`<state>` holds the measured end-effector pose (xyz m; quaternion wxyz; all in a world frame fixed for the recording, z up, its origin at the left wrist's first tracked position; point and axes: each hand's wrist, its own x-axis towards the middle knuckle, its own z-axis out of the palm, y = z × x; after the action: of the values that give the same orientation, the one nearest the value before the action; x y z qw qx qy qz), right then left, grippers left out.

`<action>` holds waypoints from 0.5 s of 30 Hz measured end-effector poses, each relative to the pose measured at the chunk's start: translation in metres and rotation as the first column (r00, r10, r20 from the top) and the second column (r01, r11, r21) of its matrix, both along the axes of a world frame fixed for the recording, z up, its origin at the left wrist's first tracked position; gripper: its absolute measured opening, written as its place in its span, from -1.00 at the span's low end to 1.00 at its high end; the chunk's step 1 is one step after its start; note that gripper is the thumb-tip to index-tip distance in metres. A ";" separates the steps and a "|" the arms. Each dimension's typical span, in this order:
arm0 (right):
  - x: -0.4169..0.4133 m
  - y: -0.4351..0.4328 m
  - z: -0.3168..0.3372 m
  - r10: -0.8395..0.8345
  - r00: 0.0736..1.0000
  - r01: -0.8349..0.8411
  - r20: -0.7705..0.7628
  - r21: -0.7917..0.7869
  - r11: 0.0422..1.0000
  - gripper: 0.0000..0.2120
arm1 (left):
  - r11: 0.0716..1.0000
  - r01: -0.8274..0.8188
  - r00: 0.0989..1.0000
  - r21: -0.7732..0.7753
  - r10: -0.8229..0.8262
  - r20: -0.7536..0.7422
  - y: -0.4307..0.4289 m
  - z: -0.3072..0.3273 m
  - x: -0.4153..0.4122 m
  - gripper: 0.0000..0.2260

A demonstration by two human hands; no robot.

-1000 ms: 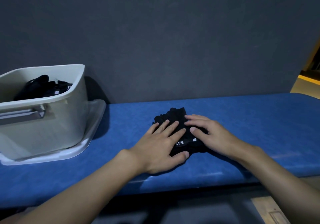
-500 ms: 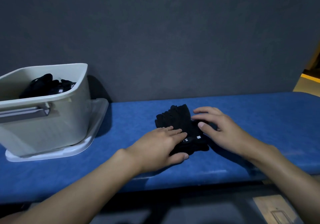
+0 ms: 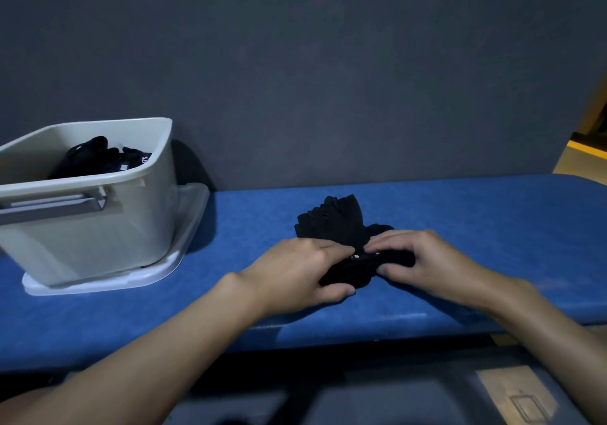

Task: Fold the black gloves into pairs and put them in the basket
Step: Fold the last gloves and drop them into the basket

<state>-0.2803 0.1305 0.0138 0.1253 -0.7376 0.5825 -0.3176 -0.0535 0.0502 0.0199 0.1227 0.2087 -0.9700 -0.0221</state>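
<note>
A pair of black gloves lies stacked on the blue padded bench, finger ends pointing away from me. My left hand grips the cuff end from the left, fingers curled over the top and thumb under the near edge. My right hand pinches the same cuff end from the right, thumb low and fingertips on top. The cuffs are bunched between both hands. A beige plastic basket stands at the left, with more black gloves inside it.
The basket sits on a white lid or tray on the bench. A dark grey wall rises right behind the bench. The bench's front edge runs just below my wrists, with floor beyond it.
Both hands slid back from lying flat on the gloves to the cuff end and curled around it. The glove fingers are now uncovered.
</note>
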 end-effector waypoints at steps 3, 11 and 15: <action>0.001 0.000 0.001 -0.021 0.999 0.021 0.041 -0.001 1.000 -0.77 | 0.999 0.001 1.000 -0.052 -0.003 -0.024 0.001 -0.002 0.002 -0.49; -0.007 0.005 0.003 0.047 0.990 -0.062 0.136 0.108 0.992 -0.77 | 0.996 0.029 0.989 0.080 -0.016 -0.150 -0.002 -0.004 0.009 -0.59; -0.007 0.006 0.001 0.058 0.987 -0.068 0.150 0.069 0.995 -0.78 | 0.996 0.068 0.970 0.065 -0.051 -0.239 -0.002 -0.008 0.009 -0.69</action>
<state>-0.2871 0.1367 0.0145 0.2051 -0.7251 0.5594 -0.3454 -0.0444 0.0482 0.0123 0.2293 0.1796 -0.9528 -0.0859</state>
